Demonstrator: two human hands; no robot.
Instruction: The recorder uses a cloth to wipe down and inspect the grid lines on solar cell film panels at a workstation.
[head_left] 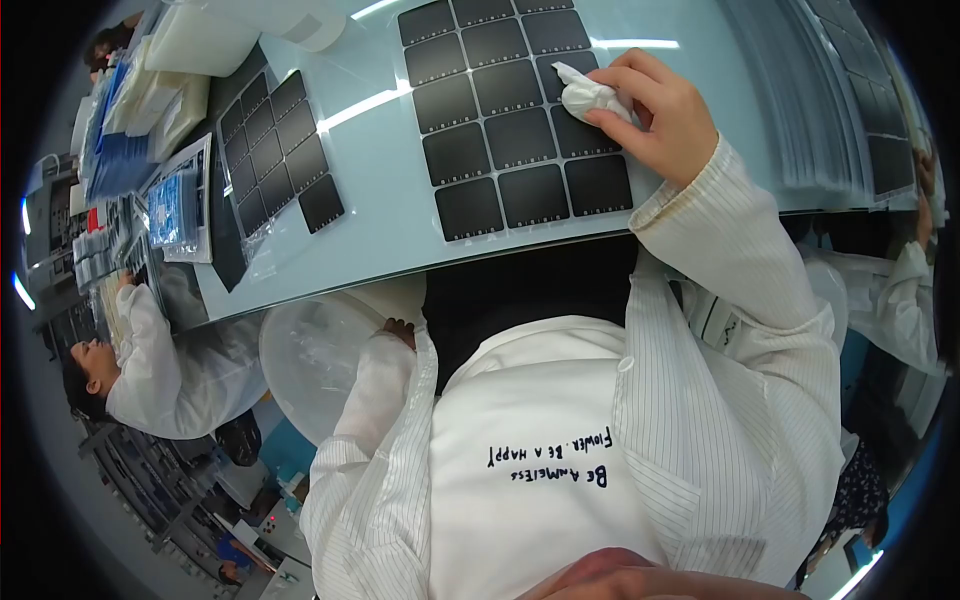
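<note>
My right hand (660,118) reaches over the glass-topped table and pinches a crumpled white cloth (590,97) between thumb and fingers. The cloth presses on the right column of a sheet of black rounded-corner panels (490,85), set in three columns with small pale marks along their lower edges. My left hand (402,330) hangs low by my lap, beneath the table's front edge and far from the panels. It lies in shadow, partly hidden by my sleeve, so its fingers are hard to make out.
A second group of black panels (265,155) lies to the left. Stacked clear sheets (790,110) stand at the right. A white tub (300,20) sits at the far edge, beside piled packs (150,90). A translucent bin (310,355) is below left, near a seated co-worker (170,350).
</note>
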